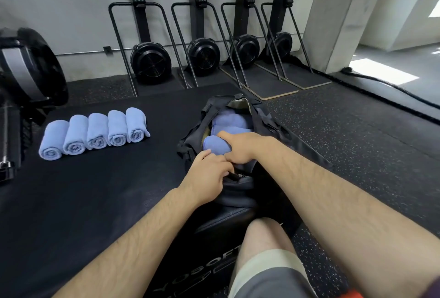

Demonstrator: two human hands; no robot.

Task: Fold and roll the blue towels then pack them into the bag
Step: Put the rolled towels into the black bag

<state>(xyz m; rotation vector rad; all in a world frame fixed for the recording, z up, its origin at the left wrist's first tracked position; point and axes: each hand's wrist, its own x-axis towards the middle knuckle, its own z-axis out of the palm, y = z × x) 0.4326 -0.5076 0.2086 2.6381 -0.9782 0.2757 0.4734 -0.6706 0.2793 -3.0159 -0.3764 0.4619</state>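
Head view: a black bag [240, 185] lies unzipped on a dark mat [95, 190]. Right hand [240, 147] grips a rolled blue towel [215, 146] inside it. Left hand [207, 174] pinches the bag's near edge. Five rolled towels [95, 131] lie left of the bag.

This is a gym. Four black ski-type exercise machines [204, 43] stand in a row against the pale wall, each with a round fan flywheel [151, 62] at its base, a tubular frame and a small monitor on the upright. Another flywheel machine [31, 66] sits at the left edge. The floor is black rubber flecked with pale specks [345, 126], with a smooth black exercise mat [95, 178] laid over it. A thick black rope [385, 86] trails along the floor past a concrete column [338, 16].
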